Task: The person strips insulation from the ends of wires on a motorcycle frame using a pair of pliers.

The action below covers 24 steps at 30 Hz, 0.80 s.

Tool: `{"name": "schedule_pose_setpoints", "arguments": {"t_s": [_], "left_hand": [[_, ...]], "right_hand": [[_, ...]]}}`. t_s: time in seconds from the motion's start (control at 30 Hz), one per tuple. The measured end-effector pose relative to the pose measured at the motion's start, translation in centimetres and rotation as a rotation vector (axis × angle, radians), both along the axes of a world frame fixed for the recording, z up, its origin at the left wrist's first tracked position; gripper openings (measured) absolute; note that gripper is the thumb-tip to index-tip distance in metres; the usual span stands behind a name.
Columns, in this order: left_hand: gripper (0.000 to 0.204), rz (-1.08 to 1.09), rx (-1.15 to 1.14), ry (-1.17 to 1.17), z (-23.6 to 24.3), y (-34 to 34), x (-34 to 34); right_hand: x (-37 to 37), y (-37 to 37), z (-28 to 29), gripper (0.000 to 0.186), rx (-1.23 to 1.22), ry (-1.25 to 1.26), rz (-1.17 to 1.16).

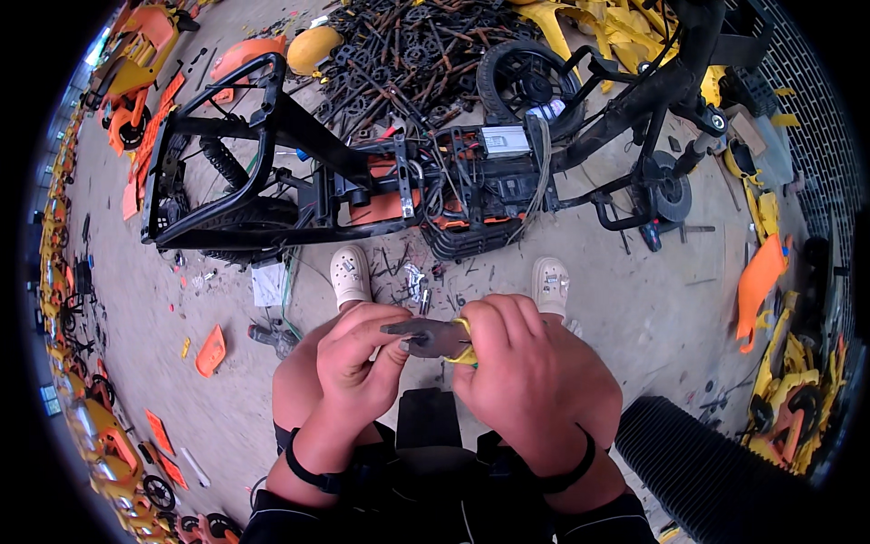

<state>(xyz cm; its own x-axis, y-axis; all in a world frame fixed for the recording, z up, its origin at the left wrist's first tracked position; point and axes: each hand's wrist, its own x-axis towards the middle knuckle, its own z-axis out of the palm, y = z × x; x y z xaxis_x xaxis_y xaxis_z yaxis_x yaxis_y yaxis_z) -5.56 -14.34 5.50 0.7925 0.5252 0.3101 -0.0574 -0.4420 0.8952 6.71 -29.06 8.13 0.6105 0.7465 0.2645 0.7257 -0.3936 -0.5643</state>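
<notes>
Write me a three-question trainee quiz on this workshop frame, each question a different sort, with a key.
1. True or false: both hands hold the pliers.
2. Multiple choice: the stripped black scooter frame lies (A) on a bench, (B) on the floor ahead of the person's shoes, (C) in the lap.
3. Fill in: the loose body panels scattered on the floor at left are mostly ____ in colour.

Key
1. True: the left hand grips the dark metal head of the pliers, and the right hand wraps the yellow handles.
2. B: the scooter frame lies beyond the white shoes.
3. Orange, like the panel on the floor.
</notes>
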Motion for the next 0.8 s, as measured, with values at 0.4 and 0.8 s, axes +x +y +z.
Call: {"name": "schedule_pose_setpoints", "arguments": {"t_s": [0.4,0.8], "left_hand": [[0.014,-0.041,0.296,0.008,1.1,-0.3,0.6],[0.007,-0.099,0.293,0.293,0.6,2.6,-1.8]], "right_hand": [[1.0,-0.5,0.5,0.040,0.023,0.207,0.044],[3.3,-3.9,-1.3,0.025,0.102,1.247,-0.082]]}}
